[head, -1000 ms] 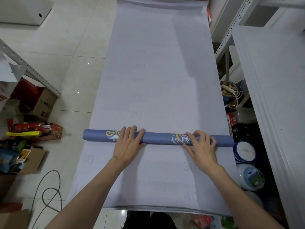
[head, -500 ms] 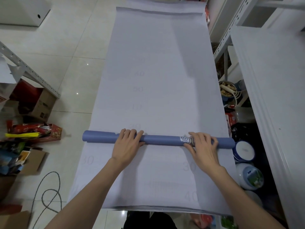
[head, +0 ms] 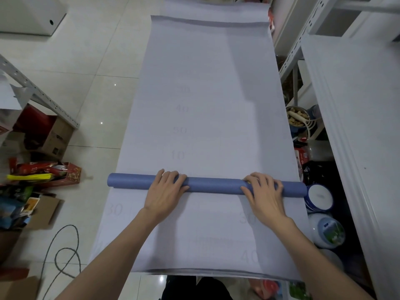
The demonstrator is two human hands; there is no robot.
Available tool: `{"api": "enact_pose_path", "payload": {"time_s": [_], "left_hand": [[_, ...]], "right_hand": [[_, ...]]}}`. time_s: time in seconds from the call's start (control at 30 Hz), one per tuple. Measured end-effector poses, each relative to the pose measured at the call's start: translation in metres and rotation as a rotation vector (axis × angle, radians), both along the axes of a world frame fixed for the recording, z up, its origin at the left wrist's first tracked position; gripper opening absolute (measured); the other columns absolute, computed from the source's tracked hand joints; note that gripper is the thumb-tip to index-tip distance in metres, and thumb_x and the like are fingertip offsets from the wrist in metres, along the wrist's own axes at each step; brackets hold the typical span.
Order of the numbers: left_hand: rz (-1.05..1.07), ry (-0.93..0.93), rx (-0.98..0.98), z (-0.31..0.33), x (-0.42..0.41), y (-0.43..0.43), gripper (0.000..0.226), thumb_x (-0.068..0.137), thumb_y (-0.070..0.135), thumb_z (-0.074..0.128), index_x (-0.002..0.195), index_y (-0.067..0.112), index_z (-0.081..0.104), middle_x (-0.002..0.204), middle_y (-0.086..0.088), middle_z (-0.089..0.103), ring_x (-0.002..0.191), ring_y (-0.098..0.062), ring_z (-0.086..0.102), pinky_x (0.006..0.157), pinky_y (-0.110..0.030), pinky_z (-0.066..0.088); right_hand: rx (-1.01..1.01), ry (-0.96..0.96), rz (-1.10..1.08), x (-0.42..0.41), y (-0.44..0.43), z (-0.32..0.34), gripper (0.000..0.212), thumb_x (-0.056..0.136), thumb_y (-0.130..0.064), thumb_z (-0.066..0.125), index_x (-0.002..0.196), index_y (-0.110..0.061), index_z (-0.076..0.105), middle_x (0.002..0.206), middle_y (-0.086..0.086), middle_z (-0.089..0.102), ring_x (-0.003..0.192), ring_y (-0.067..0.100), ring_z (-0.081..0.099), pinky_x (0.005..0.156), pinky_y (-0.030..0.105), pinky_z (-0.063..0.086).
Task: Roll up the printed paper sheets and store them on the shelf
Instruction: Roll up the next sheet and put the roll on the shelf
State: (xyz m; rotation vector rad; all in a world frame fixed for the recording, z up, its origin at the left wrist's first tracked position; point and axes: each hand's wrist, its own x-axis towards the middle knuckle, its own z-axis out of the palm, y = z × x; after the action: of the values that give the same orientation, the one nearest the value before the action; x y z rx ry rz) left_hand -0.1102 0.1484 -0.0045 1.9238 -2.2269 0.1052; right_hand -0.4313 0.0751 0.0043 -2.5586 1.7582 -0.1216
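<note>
A long white printed sheet [head: 212,94] lies flat on the tiled floor, running away from me, with faint numbers showing through. Its near part is wound into a blue paper roll [head: 216,186] lying crosswise on the sheet. My left hand [head: 165,191] grips the roll left of its middle, fingers draped over the top and thumb on the near side. My right hand [head: 265,195] grips it the same way near the right end. A white shelf board [head: 357,105] stands along the right.
A metal rack [head: 303,37] lines the right side, with a bowl of peanuts [head: 297,118] and two lidded tubs [head: 319,197] beside the sheet's edge. On the left are a cardboard box [head: 52,137], snack packets [head: 43,172] and a loose cable [head: 65,256].
The roll has turned away from me under both hands: its gold ornament rotated out of sight and the printed 20 went under the roll.
</note>
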Motion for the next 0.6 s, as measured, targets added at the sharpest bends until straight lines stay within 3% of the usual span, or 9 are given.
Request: {"api": "enact_pose_path", "payload": {"time_s": [0.1, 0.23, 0.33, 0.4, 0.5, 0.6], "left_hand": [[0.044, 0.017, 0.019, -0.002, 0.001, 0.003, 0.046, 0.095, 0.049, 0.051, 0.125, 0.015, 0.061, 0.124, -0.017, 0.054, 0.105, -0.035, 0.051, 0.098, -0.047, 0.042], [0.014, -0.015, 0.001, 0.003, 0.003, -0.003, 0.049, 0.099, 0.05, 0.036, 0.124, 0.015, 0.06, 0.104, -0.009, 0.059, 0.089, -0.029, 0.054, 0.089, -0.041, 0.042], [-0.002, -0.016, -0.002, 0.006, 0.005, -0.005, 0.046, 0.106, 0.046, 0.025, 0.114, 0.017, 0.059, 0.091, -0.005, 0.062, 0.079, -0.028, 0.058, 0.098, -0.042, 0.037], [-0.013, -0.03, 0.023, 0.002, 0.005, -0.003, 0.048, 0.106, 0.046, 0.023, 0.114, 0.016, 0.06, 0.099, -0.007, 0.063, 0.086, -0.03, 0.06, 0.106, -0.045, 0.033], [0.001, -0.052, 0.057, -0.001, 0.004, 0.001, 0.053, 0.098, 0.055, 0.039, 0.126, 0.015, 0.061, 0.121, -0.016, 0.056, 0.104, -0.036, 0.053, 0.104, -0.05, 0.037], [-0.001, -0.058, 0.037, 0.002, 0.004, 0.001, 0.053, 0.099, 0.053, 0.036, 0.124, 0.014, 0.06, 0.106, -0.011, 0.059, 0.091, -0.032, 0.056, 0.093, -0.043, 0.037]], "right_hand": [[0.02, -0.008, 0.015, -0.003, 0.003, -0.004, 0.044, 0.089, -0.055, 0.061, 0.121, -0.025, 0.06, 0.133, 0.008, 0.05, 0.119, 0.03, 0.047, 0.094, 0.045, 0.025], [0.007, 0.04, 0.015, -0.003, -0.003, 0.0, 0.052, 0.093, -0.06, 0.039, 0.121, -0.024, 0.064, 0.116, 0.003, 0.061, 0.108, 0.029, 0.053, 0.09, 0.046, 0.03], [0.04, -0.056, -0.003, -0.003, -0.004, 0.006, 0.051, 0.097, -0.058, 0.032, 0.119, -0.024, 0.062, 0.113, -0.001, 0.066, 0.11, 0.027, 0.056, 0.093, 0.047, 0.03], [0.04, -0.047, 0.003, -0.003, -0.001, 0.003, 0.056, 0.098, -0.062, 0.025, 0.119, -0.025, 0.061, 0.121, -0.001, 0.063, 0.115, 0.026, 0.053, 0.094, 0.048, 0.03], [0.051, -0.018, 0.009, -0.003, 0.001, -0.003, 0.055, 0.089, -0.066, 0.038, 0.122, -0.028, 0.061, 0.134, 0.004, 0.053, 0.12, 0.029, 0.048, 0.093, 0.047, 0.028], [0.035, 0.033, 0.018, -0.002, -0.001, -0.001, 0.058, 0.089, -0.067, 0.036, 0.12, -0.027, 0.064, 0.119, 0.002, 0.059, 0.11, 0.028, 0.051, 0.09, 0.047, 0.033]]}}
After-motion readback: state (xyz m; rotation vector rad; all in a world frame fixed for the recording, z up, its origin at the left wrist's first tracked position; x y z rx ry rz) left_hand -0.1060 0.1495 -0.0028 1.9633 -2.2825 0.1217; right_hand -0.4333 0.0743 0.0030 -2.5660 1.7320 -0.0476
